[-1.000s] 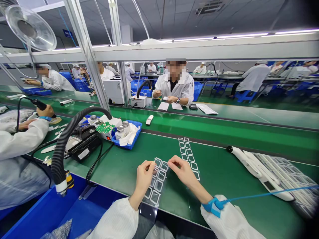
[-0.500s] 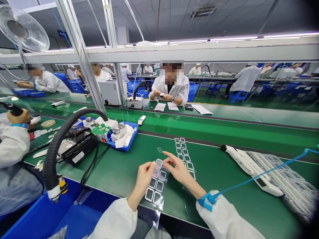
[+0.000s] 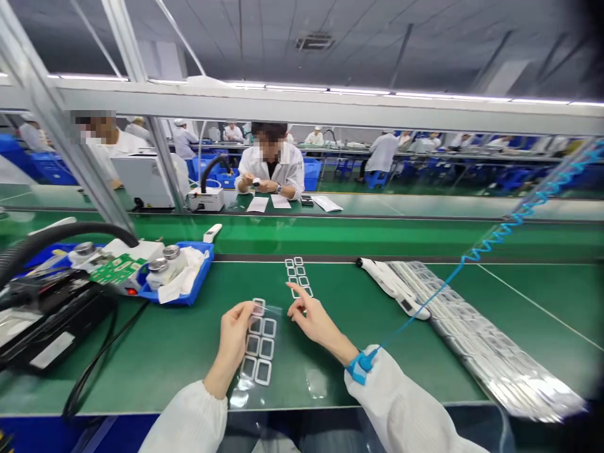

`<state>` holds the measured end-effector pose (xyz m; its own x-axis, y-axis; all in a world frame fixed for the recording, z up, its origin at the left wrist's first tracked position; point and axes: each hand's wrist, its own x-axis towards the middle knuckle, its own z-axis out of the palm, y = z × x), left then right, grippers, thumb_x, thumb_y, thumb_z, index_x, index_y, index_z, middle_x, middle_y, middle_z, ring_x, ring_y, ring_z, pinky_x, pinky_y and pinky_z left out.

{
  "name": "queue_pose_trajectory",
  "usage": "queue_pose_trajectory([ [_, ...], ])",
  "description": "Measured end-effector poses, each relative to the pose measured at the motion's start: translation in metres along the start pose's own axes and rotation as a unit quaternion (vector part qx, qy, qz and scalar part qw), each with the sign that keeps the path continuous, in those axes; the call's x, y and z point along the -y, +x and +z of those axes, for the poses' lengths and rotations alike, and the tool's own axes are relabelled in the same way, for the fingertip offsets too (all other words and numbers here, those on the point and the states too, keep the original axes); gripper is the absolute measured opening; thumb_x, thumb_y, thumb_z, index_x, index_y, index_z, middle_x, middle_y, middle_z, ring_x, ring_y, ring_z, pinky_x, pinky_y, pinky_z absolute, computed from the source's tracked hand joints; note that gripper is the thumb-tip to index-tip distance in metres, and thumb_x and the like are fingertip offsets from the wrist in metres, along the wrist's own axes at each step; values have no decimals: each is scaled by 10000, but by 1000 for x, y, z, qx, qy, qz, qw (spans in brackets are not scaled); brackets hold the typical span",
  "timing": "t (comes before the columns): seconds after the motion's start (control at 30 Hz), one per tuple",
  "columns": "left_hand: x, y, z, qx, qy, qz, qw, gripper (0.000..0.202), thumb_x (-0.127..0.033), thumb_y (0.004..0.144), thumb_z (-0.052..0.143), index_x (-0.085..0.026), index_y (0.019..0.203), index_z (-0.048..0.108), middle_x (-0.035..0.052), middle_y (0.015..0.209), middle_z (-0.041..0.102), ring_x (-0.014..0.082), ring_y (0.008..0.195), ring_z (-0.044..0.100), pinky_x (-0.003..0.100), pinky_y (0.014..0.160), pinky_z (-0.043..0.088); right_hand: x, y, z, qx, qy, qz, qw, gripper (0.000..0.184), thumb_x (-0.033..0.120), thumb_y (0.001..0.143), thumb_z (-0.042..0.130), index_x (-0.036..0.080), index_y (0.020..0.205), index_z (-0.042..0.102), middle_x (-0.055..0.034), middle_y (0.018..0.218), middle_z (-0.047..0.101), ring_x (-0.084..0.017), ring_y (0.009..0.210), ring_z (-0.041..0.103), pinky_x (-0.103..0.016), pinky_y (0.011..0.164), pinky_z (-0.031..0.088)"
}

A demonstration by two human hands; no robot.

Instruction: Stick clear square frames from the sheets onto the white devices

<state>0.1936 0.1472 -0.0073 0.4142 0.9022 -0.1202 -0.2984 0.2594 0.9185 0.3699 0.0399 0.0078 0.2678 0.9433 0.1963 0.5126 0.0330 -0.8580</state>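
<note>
My left hand (image 3: 236,333) pinches the top of a clear sheet of white-framed stickers (image 3: 259,348), held over the green bench near its front edge. The frames sit in two columns; the top right place shows only clear film. To the right of the sheet is my right hand (image 3: 314,318), index finger stretched out and the other fingers loosely curled. I cannot make out anything on that fingertip. Just beyond it lies a second sheet of white-framed stickers (image 3: 297,272), partly hidden by the finger. A blue wrist strap (image 3: 361,365) circles my right wrist.
A white handheld device (image 3: 394,286) lies beside a long stack of sticker sheets (image 3: 491,340) on the right. At left stand a blue tray (image 3: 201,277) with metal-capped bottles and black equipment (image 3: 51,321). The strap's blue cord (image 3: 429,299) crosses the right side. A co-worker (image 3: 271,167) sits opposite.
The view has turned right. My right hand has moved away from the held sheet, towards the second sheet. The small clear piece seen earlier at its index fingertip no longer shows.
</note>
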Motion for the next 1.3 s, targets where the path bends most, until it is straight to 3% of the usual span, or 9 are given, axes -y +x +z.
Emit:
queue_pose_trajectory([
  [0.13,0,31,-13,-27,10,14,999,428,-471,567,819,-106,751,692,70,789,675,155,728,615,251,692,502,-35,-23,-79,-162,-126,48,978,629,210,876,443,129,1476,273,-44,859,670,-176,741,614,-314,760,488],
  [0.23,2,52,-23,-40,48,15,998,500,-513,593,787,-100,864,707,65,772,684,147,632,591,244,582,462,-59,-40,-141,-258,-365,107,888,637,191,870,444,70,1476,286,-147,1003,654,-268,902,604,-402,837,463],
  [0.33,1,67,-30,-48,104,45,992,469,-482,628,762,-110,910,726,65,832,708,183,742,626,269,687,482,-77,-49,-178,-244,-557,173,775,648,132,851,450,37,1475,304,-205,1003,644,-337,945,588,-428,796,446],
  [0.43,-4,76,-39,-58,167,82,981,316,-403,650,737,-143,828,744,68,938,723,251,959,632,319,869,467,-89,-48,-190,-208,-625,167,734,615,108,858,461,56,1459,344,-192,939,645,-323,869,608,-392,702,437],
  [0.67,-12,71,-62,-89,237,113,961,156,-314,667,726,-165,710,735,148,1101,692,323,1085,610,433,1038,370,-84,-24,-190,-164,-596,205,759,583,153,926,429,104,1493,303,-168,843,639,-250,600,593,-350,494,250],
  [0.87,-14,42,-71,-102,186,118,970,275,-396,706,717,-151,827,743,157,1127,678,291,1094,613,417,995,432,-77,-16,-193,-207,-430,267,837,748,235,834,600,46,1485,284,-199,713,633,-146,395,396,-392,533,334],
  [1.07,-22,-26,-50,-60,127,131,981,408,-520,738,704,-153,911,747,144,1102,685,265,1059,624,384,977,458,-38,-13,-135,-241,-245,153,927,848,320,798,619,117,1502,191,-96,724,637,-195,536,599,-359,566,444],
  [1.2,-24,-74,-26,9,-9,-22,1000,589,-592,657,778,-134,1022,715,164,1060,694,269,989,647,384,914,494,20,-19,-37,-173,-237,-101,951,755,332,867,527,196,1519,172,-20,730,603,-144,428,524,-282,452,475],
  [1.3,-29,-101,-26,-13,-148,-75,986,645,-541,614,838,-172,1109,652,145,1135,666,258,1035,636,355,895,506,68,-29,42,-66,-252,-309,915,663,176,909,417,257,1522,177,-42,808,646,-142,448,563,-242,416,468],
])
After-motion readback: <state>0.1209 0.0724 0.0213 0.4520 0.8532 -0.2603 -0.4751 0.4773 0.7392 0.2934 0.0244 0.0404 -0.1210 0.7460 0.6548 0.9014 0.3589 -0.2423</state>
